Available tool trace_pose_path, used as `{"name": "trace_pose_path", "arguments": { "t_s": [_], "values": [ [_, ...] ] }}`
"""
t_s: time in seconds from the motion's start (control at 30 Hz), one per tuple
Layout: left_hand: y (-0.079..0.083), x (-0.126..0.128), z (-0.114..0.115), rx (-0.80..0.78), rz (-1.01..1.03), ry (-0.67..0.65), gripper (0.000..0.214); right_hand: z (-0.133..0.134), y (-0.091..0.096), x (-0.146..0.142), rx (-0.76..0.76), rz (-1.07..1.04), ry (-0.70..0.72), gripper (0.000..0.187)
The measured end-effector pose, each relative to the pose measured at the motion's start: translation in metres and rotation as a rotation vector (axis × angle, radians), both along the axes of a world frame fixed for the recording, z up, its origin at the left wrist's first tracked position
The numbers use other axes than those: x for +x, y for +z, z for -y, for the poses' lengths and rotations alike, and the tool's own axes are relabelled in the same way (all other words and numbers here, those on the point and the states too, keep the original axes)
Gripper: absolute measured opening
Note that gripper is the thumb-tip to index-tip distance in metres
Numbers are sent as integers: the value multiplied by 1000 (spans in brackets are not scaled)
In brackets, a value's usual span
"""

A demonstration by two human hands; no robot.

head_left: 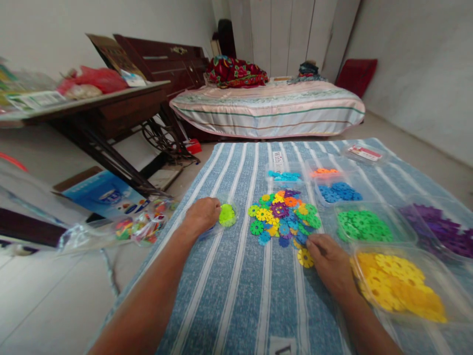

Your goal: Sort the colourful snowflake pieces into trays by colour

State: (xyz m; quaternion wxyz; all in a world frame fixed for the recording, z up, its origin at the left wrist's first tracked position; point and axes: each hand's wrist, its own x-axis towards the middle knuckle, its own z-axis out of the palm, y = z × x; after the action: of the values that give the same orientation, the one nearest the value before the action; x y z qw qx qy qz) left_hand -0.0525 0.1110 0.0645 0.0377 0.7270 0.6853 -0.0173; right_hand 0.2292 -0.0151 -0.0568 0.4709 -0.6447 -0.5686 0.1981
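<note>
A mixed pile of notched plastic snowflake discs (pixel 281 212) lies on the striped cloth between my hands. My right hand (pixel 330 256) is at the pile's near right edge, fingers closed, with a yellow snowflake disc (pixel 305 258) at the fingertips. To the left, my left hand (pixel 202 215) is closed beside a small clear container (pixel 233 207) holding lime-green discs (pixel 226 215). Whatever its fingers hold, if anything, is hidden. Something blue shows under that hand, too covered to name.
Clear tubs at right hold yellow (pixel 402 286), green (pixel 364 226), purple (pixel 438 227), blue (pixel 340 192), orange (pixel 325 172) and light-blue discs (pixel 284 176). A labelled lid (pixel 365 152) lies at the far right corner. Beyond are a bed (pixel 266 113) and a sewing-machine table (pixel 111 103).
</note>
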Motion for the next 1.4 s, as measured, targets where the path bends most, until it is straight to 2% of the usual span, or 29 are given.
{"name": "trace_pose_path", "arguments": {
  "t_s": [0.1,0.17,0.3,0.37,0.57,0.83,0.97,1.1,1.2,1.3,1.4],
  "values": [
    [-1,3,7,84,-94,15,31,0,0,1,-4,9,2,22],
    [-2,10,17,146,-21,-64,31,0,-1,1,-4,9,3,22],
    [-12,35,45,-52,162,-365,23,0,-2,1,-1,6,5,23],
    [-22,50,57,-133,157,-427,19,0,-1,1,-8,10,8,23],
    [-41,74,73,-175,49,-370,25,0,-1,2,-28,39,15,23],
    [-51,75,73,-156,-20,-404,24,0,-3,2,-4,33,0,22],
    [-49,72,71,-153,-25,-398,29,-1,-1,1,-20,23,9,23],
    [-37,68,64,-139,1,-368,31,-2,-1,0,-18,-2,18,23],
    [-24,71,46,-125,66,-352,32,-2,-2,-1,-21,-11,15,23],
    [-10,86,15,-71,127,-337,33,-1,-4,-1,-31,-2,9,23],
    [5,111,-26,65,191,-337,32,-1,-4,0,-32,-3,16,23]
  ]
}}
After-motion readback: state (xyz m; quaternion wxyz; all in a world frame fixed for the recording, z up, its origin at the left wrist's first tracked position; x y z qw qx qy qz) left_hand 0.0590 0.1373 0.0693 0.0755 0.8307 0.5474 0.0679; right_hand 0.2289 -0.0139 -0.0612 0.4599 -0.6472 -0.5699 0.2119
